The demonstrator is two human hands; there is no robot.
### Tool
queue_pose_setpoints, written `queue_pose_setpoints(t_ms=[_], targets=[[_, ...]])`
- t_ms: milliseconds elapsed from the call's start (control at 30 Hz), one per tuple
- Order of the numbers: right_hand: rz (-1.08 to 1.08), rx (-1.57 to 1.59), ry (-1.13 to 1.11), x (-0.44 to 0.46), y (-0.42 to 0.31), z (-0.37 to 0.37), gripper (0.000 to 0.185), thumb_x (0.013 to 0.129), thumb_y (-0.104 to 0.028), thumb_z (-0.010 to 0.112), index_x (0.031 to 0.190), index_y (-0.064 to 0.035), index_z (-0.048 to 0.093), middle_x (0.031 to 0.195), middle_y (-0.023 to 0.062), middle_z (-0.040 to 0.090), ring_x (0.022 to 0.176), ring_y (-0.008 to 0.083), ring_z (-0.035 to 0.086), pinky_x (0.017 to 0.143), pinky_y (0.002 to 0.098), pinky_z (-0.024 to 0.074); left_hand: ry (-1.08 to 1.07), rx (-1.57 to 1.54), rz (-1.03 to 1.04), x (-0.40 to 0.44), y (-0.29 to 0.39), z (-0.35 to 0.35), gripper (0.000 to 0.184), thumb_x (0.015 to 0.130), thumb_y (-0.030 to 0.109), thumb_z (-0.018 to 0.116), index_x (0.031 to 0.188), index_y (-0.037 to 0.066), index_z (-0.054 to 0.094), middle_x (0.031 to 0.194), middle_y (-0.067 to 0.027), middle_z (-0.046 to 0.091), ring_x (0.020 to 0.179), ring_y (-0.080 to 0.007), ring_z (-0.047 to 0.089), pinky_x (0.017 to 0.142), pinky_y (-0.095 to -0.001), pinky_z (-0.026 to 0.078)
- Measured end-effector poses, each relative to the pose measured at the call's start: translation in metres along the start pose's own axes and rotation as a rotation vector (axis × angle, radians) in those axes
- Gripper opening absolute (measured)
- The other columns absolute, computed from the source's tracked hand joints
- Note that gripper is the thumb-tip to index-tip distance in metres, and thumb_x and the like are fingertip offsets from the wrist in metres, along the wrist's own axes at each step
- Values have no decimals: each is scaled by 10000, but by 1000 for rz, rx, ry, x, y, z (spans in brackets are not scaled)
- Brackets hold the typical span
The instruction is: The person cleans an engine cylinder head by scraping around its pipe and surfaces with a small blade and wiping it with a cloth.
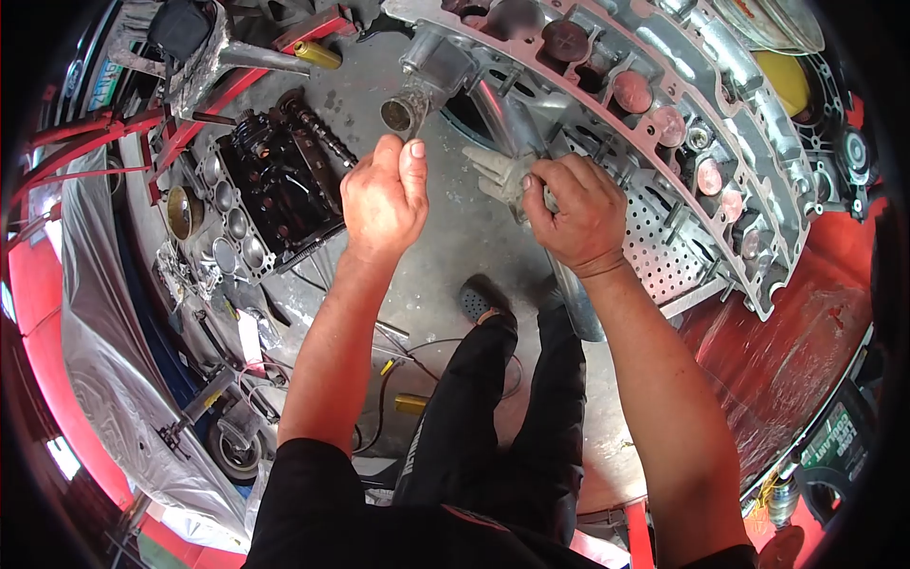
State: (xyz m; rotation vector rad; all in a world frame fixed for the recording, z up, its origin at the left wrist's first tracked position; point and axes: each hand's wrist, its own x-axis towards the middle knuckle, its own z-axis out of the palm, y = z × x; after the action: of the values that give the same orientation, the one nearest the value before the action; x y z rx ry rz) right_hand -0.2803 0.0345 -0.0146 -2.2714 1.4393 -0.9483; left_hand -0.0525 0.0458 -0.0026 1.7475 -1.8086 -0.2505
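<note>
My left hand [384, 199] is closed in front of a short metal pipe neck [400, 112], its thumb pointing up along something thin that I cannot make out. My right hand [576, 204] pinches at a pale glove-like piece [502, 178] with loose finger shapes, which lies against a metal tube [512, 119]. The large cylinder head [654, 123] stretches across the upper right, with round reddish chambers along it.
An open engine block [275, 190] lies at the left, beside a red metal frame [204, 119]. A perforated metal tray [664, 242] sits under the cylinder head. A red surface [777, 332] is at the right. Cables and tools lie on the floor.
</note>
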Motion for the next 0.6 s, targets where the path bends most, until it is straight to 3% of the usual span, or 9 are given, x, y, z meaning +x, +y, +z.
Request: queue_pose_setpoints(t_ms=[100, 200, 600], targets=[[-3, -8, 14, 0, 2, 0, 92, 782, -96, 700, 858, -90, 647, 774, 54, 611, 689, 274, 624, 635, 372, 509, -112, 17, -105, -5, -4, 2, 369, 1049, 285, 468, 791, 22, 494, 605, -199, 509, 572, -427, 549, 533, -463, 428], [-3, 3, 19, 0, 4, 1, 88, 780, -95, 698, 852, -94, 648, 772, 52, 609, 686, 271, 623, 631, 371, 508, -41, 23, -52, -1, 0, 0, 342, 1008, 278, 545, 774, 34, 492, 600, -192, 547, 567, -425, 561, 549, -500, 448], [-38, -6, 100, 4, 7, 5, 93, 760, -140, 692, 821, -133, 622, 745, 18, 559, 644, 229, 592, 595, 355, 503, -96, 4, 14, 12, -19, -15, 318, 1001, 251, 548, 778, 30, 499, 603, -186, 532, 587, -422, 565, 551, -486, 451]])
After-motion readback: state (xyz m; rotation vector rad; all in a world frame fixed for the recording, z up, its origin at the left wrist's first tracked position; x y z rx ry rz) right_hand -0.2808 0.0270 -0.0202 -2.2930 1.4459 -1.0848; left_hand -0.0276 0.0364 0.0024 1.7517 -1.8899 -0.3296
